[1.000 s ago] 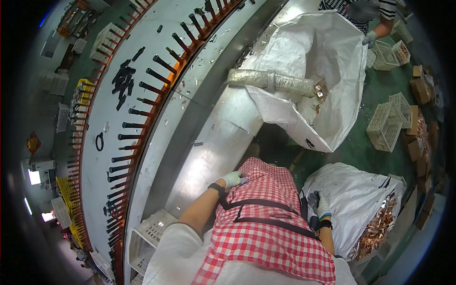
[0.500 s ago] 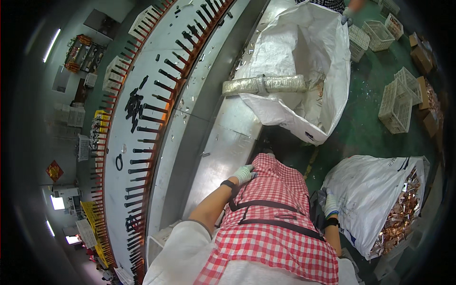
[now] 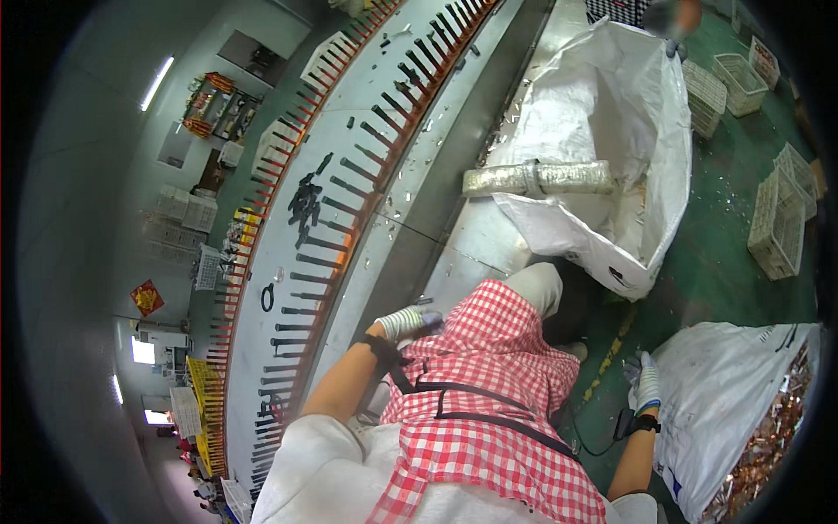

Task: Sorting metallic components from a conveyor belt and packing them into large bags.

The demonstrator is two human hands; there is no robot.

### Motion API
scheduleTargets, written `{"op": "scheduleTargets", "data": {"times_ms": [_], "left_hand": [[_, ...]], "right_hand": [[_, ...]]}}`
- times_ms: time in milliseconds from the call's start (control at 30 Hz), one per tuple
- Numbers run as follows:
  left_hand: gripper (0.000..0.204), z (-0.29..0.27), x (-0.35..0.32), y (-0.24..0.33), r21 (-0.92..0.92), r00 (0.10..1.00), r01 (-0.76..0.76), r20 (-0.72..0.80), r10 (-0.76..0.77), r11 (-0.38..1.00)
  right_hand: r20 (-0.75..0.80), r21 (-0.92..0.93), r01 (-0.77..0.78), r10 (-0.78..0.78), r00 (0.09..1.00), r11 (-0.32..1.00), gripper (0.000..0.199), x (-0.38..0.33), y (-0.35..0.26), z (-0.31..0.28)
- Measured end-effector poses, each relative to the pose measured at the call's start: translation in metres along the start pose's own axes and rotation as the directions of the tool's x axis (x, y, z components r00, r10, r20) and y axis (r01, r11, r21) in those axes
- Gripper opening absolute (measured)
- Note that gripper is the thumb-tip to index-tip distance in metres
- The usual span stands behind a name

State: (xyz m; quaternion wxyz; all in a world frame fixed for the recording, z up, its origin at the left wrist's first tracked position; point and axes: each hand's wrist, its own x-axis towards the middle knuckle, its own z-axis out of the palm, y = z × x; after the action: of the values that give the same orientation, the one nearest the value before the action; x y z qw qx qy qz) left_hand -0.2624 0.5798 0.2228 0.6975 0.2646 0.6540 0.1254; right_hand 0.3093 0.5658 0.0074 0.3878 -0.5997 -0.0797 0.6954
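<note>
My left hand (image 3: 407, 324), in a striped glove with grey fingertips, is held over the metal ledge beside my red-checked apron (image 3: 489, 384). Its fingers are stretched out, with nothing seen in them. My right hand (image 3: 647, 382), gloved alike, hangs next to a white woven sack (image 3: 716, 375). Its fingers point away from me and look loosely apart; whether they touch the sack is unclear. Copper-coloured scrap pieces (image 3: 777, 428) spill at that sack's mouth. Ahead, a larger white sack (image 3: 659, 166) gapes wide, with a taped, silvery roll-like bundle (image 3: 567, 178) across its near edge.
To the left curves a conveyor-like table (image 3: 301, 262) lined with dark rods, some glowing orange near their bases. Another person's gloved hand (image 3: 675, 49) is at the big sack's far rim. White plastic crates (image 3: 777, 223) stand on the green floor at the right.
My view has swung, so the table and big sack sit further right. My left hand has come off the apron's edge toward the ledge; my right hand has moved outward beside the scrap sack.
</note>
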Motion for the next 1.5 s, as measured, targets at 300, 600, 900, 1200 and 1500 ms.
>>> {"op": "scheduleTargets", "data": {"times_ms": [300, 600, 900, 1200, 1500], "left_hand": [[0.049, -0.090, 0.095, -0.077, 0.823, 0.948, 0.073, -0.233, 0.218, 0.563], [0.031, -0.119, 0.134, -0.106, 0.861, 0.826, -0.109, -0.200, 0.527, 0.496], [0.032, -0.119, 0.036, -0.017, 0.672, 0.493, -0.425, -0.390, 0.778, 0.606], [0.031, -0.173, 0.031, 0.008, 0.754, 0.329, 0.030, -0.628, 0.706, 0.657], [0.045, -0.176, 0.026, 0.008, 0.675, 0.383, -0.266, -0.581, 0.718, 0.688]], "right_hand": [[0.199, -0.184, 0.174, -0.137, 0.970, 0.967, 0.047, 0.053, 0.028, 0.143], [0.794, -0.503, 0.863, -0.368, 0.484, 0.051, 0.029, -0.041, -0.036, 0.414], [0.674, -0.471, 0.867, 0.567, 0.473, -0.163, 0.040, 0.027, 0.075, 0.556], [0.707, -0.673, 0.735, 0.217, 0.673, -0.088, 0.043, 0.043, 0.050, 0.554], [0.888, -0.454, 0.759, 0.309, 0.341, 0.466, 0.043, -0.041, 0.045, 0.608]]}}
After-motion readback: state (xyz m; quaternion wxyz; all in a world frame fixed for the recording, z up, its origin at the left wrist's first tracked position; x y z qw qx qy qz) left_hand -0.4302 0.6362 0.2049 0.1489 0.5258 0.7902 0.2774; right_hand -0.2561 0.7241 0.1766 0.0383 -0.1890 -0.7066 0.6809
